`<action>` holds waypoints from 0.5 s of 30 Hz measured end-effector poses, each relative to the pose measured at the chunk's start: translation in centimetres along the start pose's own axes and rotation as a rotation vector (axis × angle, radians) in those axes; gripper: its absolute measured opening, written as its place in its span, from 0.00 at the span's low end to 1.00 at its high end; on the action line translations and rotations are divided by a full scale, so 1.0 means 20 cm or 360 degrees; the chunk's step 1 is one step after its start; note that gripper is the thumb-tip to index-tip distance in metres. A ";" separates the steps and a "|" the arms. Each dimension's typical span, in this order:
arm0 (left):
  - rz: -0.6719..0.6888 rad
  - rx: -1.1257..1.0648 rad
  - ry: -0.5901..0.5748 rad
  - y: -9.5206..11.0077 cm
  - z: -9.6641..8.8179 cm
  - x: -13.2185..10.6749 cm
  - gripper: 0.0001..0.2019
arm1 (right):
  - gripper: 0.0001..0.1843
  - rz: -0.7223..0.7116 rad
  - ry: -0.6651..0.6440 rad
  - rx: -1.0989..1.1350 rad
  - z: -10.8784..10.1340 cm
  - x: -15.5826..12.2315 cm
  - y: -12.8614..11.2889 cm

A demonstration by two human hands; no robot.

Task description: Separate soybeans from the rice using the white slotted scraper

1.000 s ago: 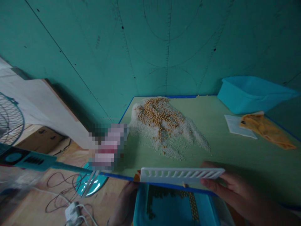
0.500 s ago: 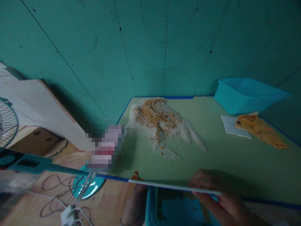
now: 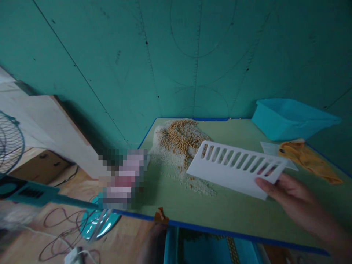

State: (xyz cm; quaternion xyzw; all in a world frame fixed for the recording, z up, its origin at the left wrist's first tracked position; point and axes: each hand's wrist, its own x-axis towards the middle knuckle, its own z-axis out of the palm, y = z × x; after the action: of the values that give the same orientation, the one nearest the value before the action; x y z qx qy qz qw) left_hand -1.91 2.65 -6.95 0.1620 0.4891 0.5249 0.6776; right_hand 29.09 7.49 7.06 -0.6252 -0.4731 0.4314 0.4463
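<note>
The green wall [image 3: 110, 55] carries black ruled lines and arcs and stands behind the tabletop [image 3: 209, 214], which is pale green with a blue edge. A pale board [image 3: 60, 132] slopes at the left. Also at the left is a teal fan [image 3: 27, 189] with a wire grille.

A turquoise bin [image 3: 286, 128] is positioned at the far right of the tabletop. A second blue bin [image 3: 206, 251] sits at the near edge, partly hidden by the tabletop; a strip of small tan pieces lines its right part.

White granules [image 3: 170, 159] form a spread heap, left of centre on the far half. A slotted white plate [image 3: 228, 181] is located to the near right of the heap. Its left end overlaps the heap in view; contact cannot be determined.

An orange cloth [image 3: 310, 159] lies partly over a white sheet [image 3: 269, 147], near the turquoise bin. The right hand [image 3: 288, 192] is closed on the plate's right end, thumb on the near face, fingers behind. The left hand [image 3: 157, 236] is blurred beside the near bin; its opening and grip cannot be determined. Tan beans [image 3: 180, 134] lie on the granules, densest at the far side.
</note>
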 end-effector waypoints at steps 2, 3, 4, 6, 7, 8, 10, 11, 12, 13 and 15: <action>0.0028 0.0066 0.0011 0.01 -0.01 0.04 0.10 | 0.17 -0.0046 -0.0097 -0.0056 -0.01 0.08 -0.05; 0.0040 0.0097 0.0014 0.02 -0.01 0.06 0.12 | 0.18 -0.0072 -0.0146 -0.0059 0.00 0.12 -0.07; 0.0050 0.0125 0.0014 0.03 -0.01 0.08 0.13 | 0.19 -0.0097 -0.0193 -0.0036 0.01 0.16 -0.09; 0.0072 0.0172 -0.0001 0.05 -0.01 0.10 0.14 | 0.20 -0.0158 -0.0248 0.0069 0.03 0.22 -0.09; 0.0082 0.0186 -0.0015 0.06 -0.02 0.10 0.14 | 0.21 -0.0175 -0.0258 0.0139 0.05 0.24 -0.09; 0.0089 0.0192 -0.0029 0.07 -0.02 0.09 0.14 | 0.21 -0.0184 -0.0260 0.0203 0.06 0.26 -0.07; 0.0089 0.0187 -0.0061 0.06 -0.02 0.06 0.09 | 0.21 -0.0181 -0.0285 0.0287 0.07 0.28 -0.04; 0.0076 0.0175 -0.0079 0.06 -0.01 0.05 0.05 | 0.20 -0.0180 -0.0304 0.0307 0.07 0.28 -0.03; 0.0060 0.0159 -0.0096 0.05 -0.01 0.03 0.02 | 0.20 -0.0177 -0.0322 0.0316 0.07 0.27 -0.01; 0.0044 0.0141 -0.0111 0.05 -0.01 0.02 0.02 | 0.20 -0.0173 -0.0334 0.0324 0.06 0.27 0.00; 0.0021 0.0105 -0.0126 0.04 -0.01 0.00 0.05 | 0.20 -0.0159 -0.0325 0.0331 0.05 0.26 0.01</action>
State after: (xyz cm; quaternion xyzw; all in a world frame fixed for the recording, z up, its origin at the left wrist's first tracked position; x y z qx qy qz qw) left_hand -2.48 2.98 -6.38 0.2081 0.4777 0.5062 0.6872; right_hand 29.19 12.64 6.02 -0.5042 -0.4991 0.5167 0.4792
